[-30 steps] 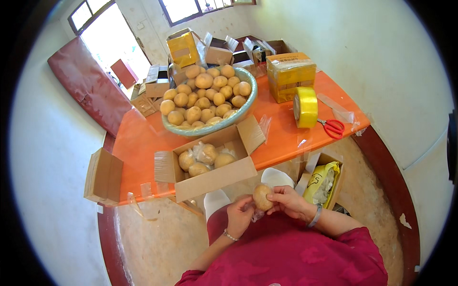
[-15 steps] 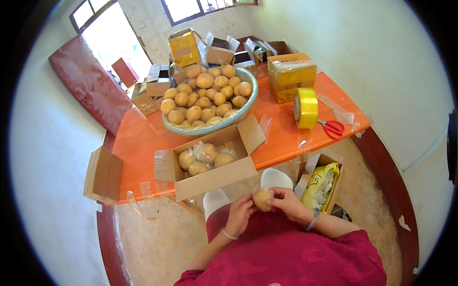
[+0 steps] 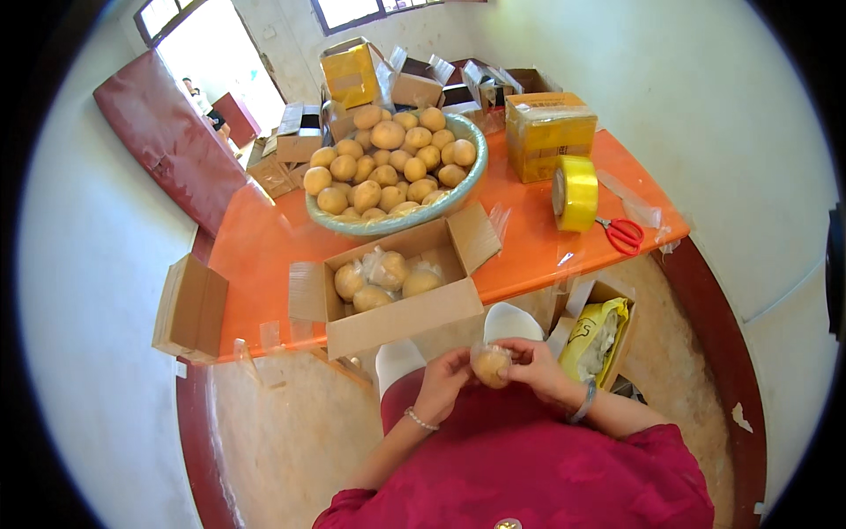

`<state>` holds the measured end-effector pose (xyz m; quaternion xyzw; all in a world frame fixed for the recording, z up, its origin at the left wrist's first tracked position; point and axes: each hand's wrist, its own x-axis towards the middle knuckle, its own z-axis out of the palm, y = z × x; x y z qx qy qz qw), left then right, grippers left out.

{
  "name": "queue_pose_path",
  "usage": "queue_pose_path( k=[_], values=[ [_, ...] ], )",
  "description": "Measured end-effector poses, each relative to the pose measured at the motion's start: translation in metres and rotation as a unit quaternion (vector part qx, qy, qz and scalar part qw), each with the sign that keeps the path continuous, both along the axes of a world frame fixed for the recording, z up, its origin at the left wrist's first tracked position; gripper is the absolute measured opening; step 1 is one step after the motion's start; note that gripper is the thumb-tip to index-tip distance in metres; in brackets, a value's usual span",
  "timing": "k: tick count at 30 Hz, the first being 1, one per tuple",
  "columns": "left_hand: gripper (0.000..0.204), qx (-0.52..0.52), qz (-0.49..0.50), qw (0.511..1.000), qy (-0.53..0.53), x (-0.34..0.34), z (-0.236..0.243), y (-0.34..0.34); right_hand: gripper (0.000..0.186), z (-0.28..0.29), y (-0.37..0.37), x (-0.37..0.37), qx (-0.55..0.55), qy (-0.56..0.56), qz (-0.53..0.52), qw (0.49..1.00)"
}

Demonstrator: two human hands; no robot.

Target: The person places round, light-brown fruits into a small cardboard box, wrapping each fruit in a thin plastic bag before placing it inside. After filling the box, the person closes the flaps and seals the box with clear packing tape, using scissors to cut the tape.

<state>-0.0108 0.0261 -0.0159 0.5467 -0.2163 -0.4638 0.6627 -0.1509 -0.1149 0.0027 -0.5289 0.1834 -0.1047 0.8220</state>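
Observation:
Below the table's front edge, over my lap, my right hand (image 3: 538, 375) grips a round tan fruit (image 3: 490, 368) in thin clear plastic, thumb across its front. My left hand (image 3: 445, 383) pinches the plastic at the fruit's left side. Beyond them on the orange table (image 3: 256, 282) stands an open cardboard box (image 3: 401, 313) holding several similar fruits (image 3: 421, 284), some visibly bagged. Behind it a big pale-green bowl (image 3: 352, 227) is heaped with unwrapped ones (image 3: 388, 134).
Yellow tape roll (image 3: 577, 194), red scissors (image 3: 624, 236), taped box (image 3: 551, 137) at table's right; another box (image 3: 187, 309) at front left. More cartons (image 3: 414, 88) stand behind. A box with a yellow bag (image 3: 590, 339) is under the right edge. A person (image 3: 210, 110) is in the doorway.
The fruit has been turned between my hands and now appears inside the plastic, which was bunched beneath it a second ago. My view has shifted slightly. A person has appeared in the doorway.

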Motion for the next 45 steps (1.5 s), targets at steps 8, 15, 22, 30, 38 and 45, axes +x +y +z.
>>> queue_pose_path(
  k=[8, 15, 22, 30, 38, 45],
  values=[
    [0.021, -0.059, -0.009, 0.997, 0.056, 0.005, 0.003, -0.002, 0.045, 0.01, -0.006, 0.002, 0.009, -0.018, 0.032, 0.999],
    [0.022, 0.019, 0.023, 0.987, -0.16, 0.001, 0.027, -0.008, 0.045, 0.029, -0.01, -0.001, -0.013, -0.009, 0.004, 1.0],
    [0.031, -0.093, 0.011, 0.995, 0.025, -0.013, 0.035, -0.004, 0.047, 0.029, -0.009, 0.0, -0.044, -0.017, -0.039, 0.998],
    [0.039, -0.102, -0.041, 0.991, 0.076, -0.013, 0.034, -0.004, 0.049, 0.031, -0.009, -0.002, -0.066, -0.005, 0.011, 0.998],
    [0.041, -0.038, -0.031, 0.997, 0.062, -0.018, 0.043, -0.008, 0.045, 0.027, -0.004, -0.002, -0.203, -0.04, -0.07, 0.976],
    [0.044, -0.064, -0.055, 0.992, 0.093, -0.01, 0.035, -0.005, 0.048, 0.033, -0.006, -0.003, -0.263, -0.016, -0.032, 0.964]
  ],
)
